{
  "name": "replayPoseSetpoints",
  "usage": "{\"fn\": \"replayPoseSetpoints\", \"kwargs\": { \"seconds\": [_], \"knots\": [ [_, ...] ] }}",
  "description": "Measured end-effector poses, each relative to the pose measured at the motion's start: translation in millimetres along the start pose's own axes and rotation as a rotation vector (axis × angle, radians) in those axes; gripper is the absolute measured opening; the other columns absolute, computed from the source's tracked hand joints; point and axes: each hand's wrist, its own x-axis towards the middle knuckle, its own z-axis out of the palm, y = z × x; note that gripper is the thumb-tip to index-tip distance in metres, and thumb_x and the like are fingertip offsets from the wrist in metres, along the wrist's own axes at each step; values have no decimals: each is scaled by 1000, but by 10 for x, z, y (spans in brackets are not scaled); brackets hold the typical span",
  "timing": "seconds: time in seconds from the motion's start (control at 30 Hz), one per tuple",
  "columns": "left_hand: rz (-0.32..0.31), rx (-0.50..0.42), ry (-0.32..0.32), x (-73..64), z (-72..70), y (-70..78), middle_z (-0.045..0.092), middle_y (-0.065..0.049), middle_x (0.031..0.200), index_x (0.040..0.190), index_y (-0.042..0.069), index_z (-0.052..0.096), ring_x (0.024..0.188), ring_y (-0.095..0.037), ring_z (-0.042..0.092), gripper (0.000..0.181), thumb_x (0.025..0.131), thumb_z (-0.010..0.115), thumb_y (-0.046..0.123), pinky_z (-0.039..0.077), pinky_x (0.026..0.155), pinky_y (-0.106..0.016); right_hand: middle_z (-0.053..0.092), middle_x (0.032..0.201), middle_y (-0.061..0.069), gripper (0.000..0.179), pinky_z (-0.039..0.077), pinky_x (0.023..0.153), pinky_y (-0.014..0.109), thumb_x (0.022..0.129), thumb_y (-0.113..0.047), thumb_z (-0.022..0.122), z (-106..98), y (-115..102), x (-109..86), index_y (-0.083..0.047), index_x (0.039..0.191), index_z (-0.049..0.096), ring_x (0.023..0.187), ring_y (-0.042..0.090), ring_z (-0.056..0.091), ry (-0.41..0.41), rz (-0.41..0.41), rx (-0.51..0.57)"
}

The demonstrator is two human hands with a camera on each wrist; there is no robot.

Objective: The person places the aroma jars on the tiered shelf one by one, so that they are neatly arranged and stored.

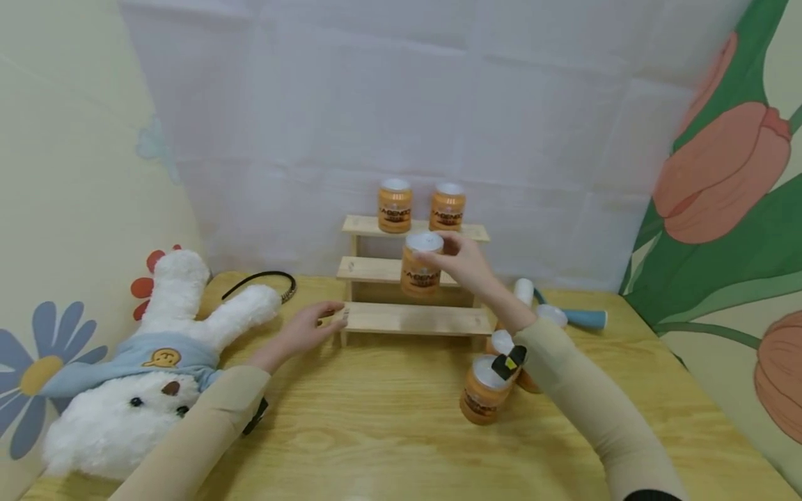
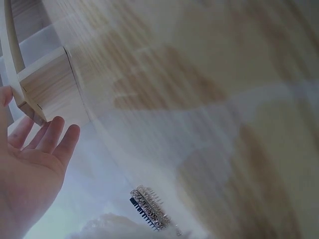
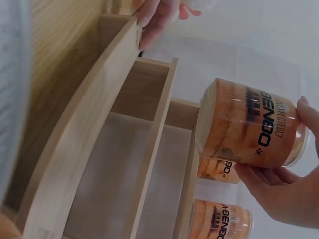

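Observation:
My right hand (image 1: pixel 460 261) grips an orange can (image 1: pixel 421 271) with a white top, thumb and fingers round its upper part. This can is held up in front of the middle step of a three-step wooden shelf (image 1: pixel 416 318); in the right wrist view its printed side (image 3: pixel 254 124) faces the camera. My left hand (image 1: pixel 307 327) holds the left end of the lowest step, thumb on one side of the board (image 2: pixel 31 107) and fingers on the other. Two matching cans, one at left (image 1: pixel 395 209) and one at right (image 1: pixel 447 209), stand on the top step.
On the table right of the shelf, another orange can (image 1: pixel 484 396) stands beside more cans partly hidden by my right forearm. A blue cylindrical object (image 1: pixel 585 319) lies farther back. At left are a white plush toy (image 1: pixel 166 348) and a black headband (image 1: pixel 260 273).

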Motion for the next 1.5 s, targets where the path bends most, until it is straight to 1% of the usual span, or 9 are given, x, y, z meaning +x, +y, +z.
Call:
{"fn": "replayPoseSetpoints", "kwargs": {
  "seconds": [0.27, 0.43, 0.6, 0.73, 0.83, 0.97, 1.17, 1.33, 1.5],
  "knots": [
    [-11, 11, -8, 17, 38, -5, 49, -22, 136, 135, -2, 46, 125, -41, 46, 53, 95, 55, 32, 42, 101, -53, 59, 122, 12, 54, 52, 91, 38, 84, -25, 72, 96, -13, 163, -7, 131, 53, 111, 24, 57, 19, -13, 53],
    [-12, 9, -11, 18, 57, 14, 49, -22, 136, 135, -2, 46, 125, -40, 46, 54, 95, 55, 33, 43, 101, -53, 52, 132, 10, 59, 52, 91, 39, 82, -29, 73, 157, 61, 275, -10, 134, 51, 116, 25, 55, 41, 15, 49],
    [-12, 6, -12, 22, 60, 52, 49, -22, 136, 135, -2, 46, 125, -40, 47, 53, 95, 55, 32, 43, 101, -53, 53, 129, 10, 57, 53, 91, 40, 82, -29, 73, 227, 122, 378, -12, 132, 52, 116, 25, 55, 23, 14, 55],
    [-11, 1, -10, 30, 69, 71, 49, -22, 136, 135, -2, 47, 124, -40, 47, 52, 95, 56, 31, 43, 101, -53, 58, 125, 9, 55, 51, 93, 40, 82, -32, 73, 282, 157, 444, -13, 130, 54, 116, 24, 55, 1, 33, 18],
    [-10, -2, -13, 27, 83, 72, 49, -22, 136, 135, -2, 47, 124, -40, 47, 52, 95, 56, 31, 43, 101, -53, 58, 127, 9, 58, 50, 95, 39, 82, -35, 73, 329, 187, 482, -13, 131, 54, 118, 24, 54, -9, 62, -20],
    [-9, 3, -20, 8, 107, 63, 49, -21, 136, 135, -1, 47, 124, -39, 47, 53, 95, 55, 33, 44, 101, -52, 56, 128, 10, 60, 49, 96, 39, 82, -36, 72, 377, 212, 494, -12, 133, 52, 119, 24, 53, -27, 89, -30],
    [-21, -23, -25, -15, 74, 84, 47, -22, 138, 137, -1, 45, 126, -41, 45, 54, 96, 54, 33, 41, 103, -53, 56, 126, 8, 61, 51, 93, 37, 83, -38, 71, 451, 155, 521, -11, 134, 50, 116, 23, 54, -55, 58, -50],
    [-11, -20, -11, -6, 68, 86, 49, -22, 137, 135, -2, 46, 125, -41, 46, 51, 96, 55, 30, 42, 102, -53, 57, 124, 9, 65, 52, 89, 36, 83, -39, 71, 530, 144, 541, -10, 135, 48, 111, 22, 56, -26, 21, -59],
    [-7, -15, -12, -9, 91, 82, 49, -22, 136, 135, -2, 46, 124, -41, 46, 51, 95, 56, 29, 43, 101, -52, 56, 123, 10, 68, 53, 87, 31, 82, -40, 72, 581, 148, 526, -6, 135, 46, 109, 21, 56, -6, 7, -28]
  ]
}}
